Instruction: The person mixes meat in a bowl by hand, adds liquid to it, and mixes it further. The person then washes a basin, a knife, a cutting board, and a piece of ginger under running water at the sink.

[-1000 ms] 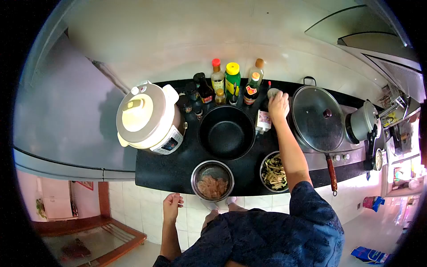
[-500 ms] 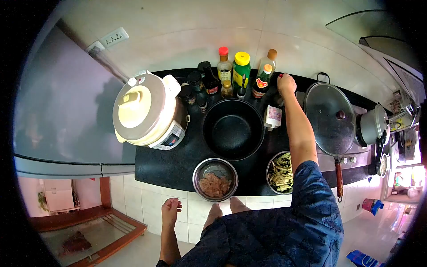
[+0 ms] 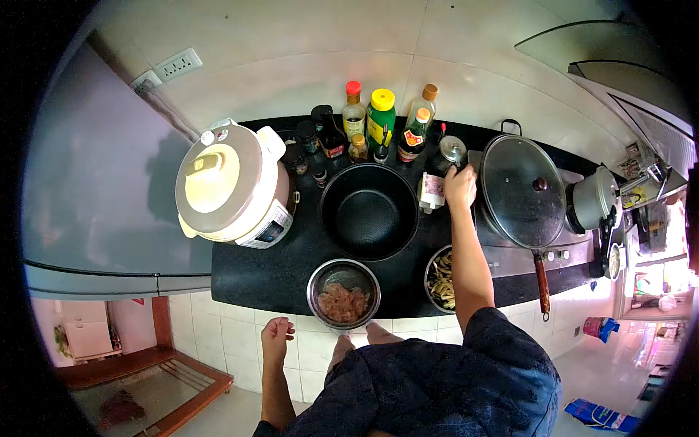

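My right hand [image 3: 460, 187] is closed at the front of a lidded glass jar [image 3: 452, 150], between a small patterned box [image 3: 431, 191] and the lidded pan; what its fingers grip is too small to tell. Low at the left, my left hand [image 3: 277, 339] hangs in front of the counter edge with curled fingers, touching nothing visible. A deep black pot [image 3: 370, 212] stands on the counter. In front of it is a steel bowl of raw meat [image 3: 344, 302]. Under my right forearm sits a bowl of sliced vegetables [image 3: 441, 280], partly covered.
A rice cooker [image 3: 231, 182] stands at the left. Bottles, among them a green one with a yellow lid [image 3: 381, 116], line the wall. To the right are a glass-lidded pan [image 3: 522, 191] with a long handle and a grey pot [image 3: 593, 197] on the stove.
My right hand has drawn back from the back of the counter toward me, and the jar's lid now shows. My left hand stays low, its fingers still curled.
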The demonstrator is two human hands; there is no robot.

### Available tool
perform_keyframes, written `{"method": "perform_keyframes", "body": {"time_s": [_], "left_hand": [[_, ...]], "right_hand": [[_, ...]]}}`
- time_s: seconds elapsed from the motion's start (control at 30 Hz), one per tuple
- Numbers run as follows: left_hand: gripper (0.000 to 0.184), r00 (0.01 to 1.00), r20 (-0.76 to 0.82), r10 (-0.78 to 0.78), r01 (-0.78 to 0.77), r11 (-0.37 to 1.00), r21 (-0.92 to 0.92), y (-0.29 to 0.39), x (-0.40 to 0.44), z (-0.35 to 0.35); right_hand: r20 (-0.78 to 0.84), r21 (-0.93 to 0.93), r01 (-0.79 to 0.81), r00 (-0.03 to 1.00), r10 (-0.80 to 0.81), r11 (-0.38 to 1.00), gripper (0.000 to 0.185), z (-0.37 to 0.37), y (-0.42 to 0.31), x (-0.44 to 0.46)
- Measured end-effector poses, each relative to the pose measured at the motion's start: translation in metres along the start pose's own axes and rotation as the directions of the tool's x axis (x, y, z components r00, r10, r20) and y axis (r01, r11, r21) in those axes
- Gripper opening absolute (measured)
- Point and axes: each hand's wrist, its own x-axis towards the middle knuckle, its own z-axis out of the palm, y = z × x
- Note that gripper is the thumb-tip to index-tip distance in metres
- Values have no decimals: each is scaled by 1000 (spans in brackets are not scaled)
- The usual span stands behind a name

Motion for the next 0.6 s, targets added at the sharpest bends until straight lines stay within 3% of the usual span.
{"method": "perform_keyframes", "body": {"time_s": [0.1,0.27,0.5,0.53,0.57,0.6], "left_hand": [[23,1000,17,12,-13,1000,22,7,4,3],[25,999,21,27,-28,1000,8,5,2,-2],[24,1000,2,24,-24,1000,-8,9,-12,-5],[24,1000,7,28,-28,1000,-3,11,-14,-7],[24,999,15,31,-32,999,3,12,-16,-8],[24,999,28,44,-44,999,-6,12,-15,-10]], "right_hand": [[197,-25,-50,979,54,998,49,12,15,17],[304,46,62,950,-73,997,50,47,48,49],[122,106,170,976,-182,980,42,38,38,35],[100,68,246,962,-252,967,40,32,35,35],[-37,-41,353,934,-355,935,40,36,41,37],[10,85,255,966,-257,963,42,19,33,29]]}}
